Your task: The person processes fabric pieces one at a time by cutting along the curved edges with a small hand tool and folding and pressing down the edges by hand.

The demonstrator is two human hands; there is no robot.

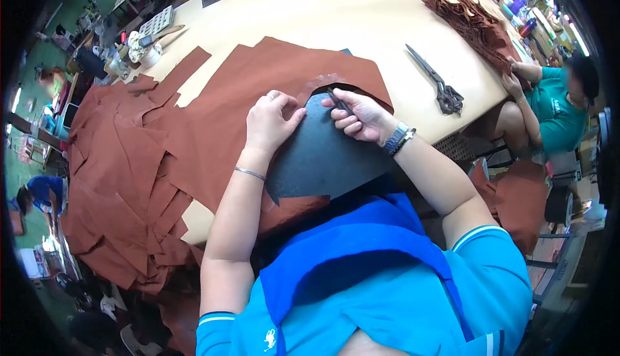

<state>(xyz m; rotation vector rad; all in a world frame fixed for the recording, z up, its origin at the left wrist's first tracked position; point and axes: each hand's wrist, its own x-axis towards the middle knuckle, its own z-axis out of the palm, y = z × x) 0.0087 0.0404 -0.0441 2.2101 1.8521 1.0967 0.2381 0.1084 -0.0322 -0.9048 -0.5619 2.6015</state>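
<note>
One head-worn camera looks down over the cream table

From where I stand, the single camera rides on the head of the person at the near side of the broad, smooth, cream-topped table (361, 23). It faces forward and steeply down, close enough that the wearer's bare left hand (271, 122) and right hand (367, 118) sit mid-view at the table's near edge. The wearer's own turquoise, white-trimmed cloth shirt (387, 311) fills the bottom, nearer than the table. The very wide lens bends the outer parts and darkens the corners, reaching past the table's far edge and both its sides.
</note>
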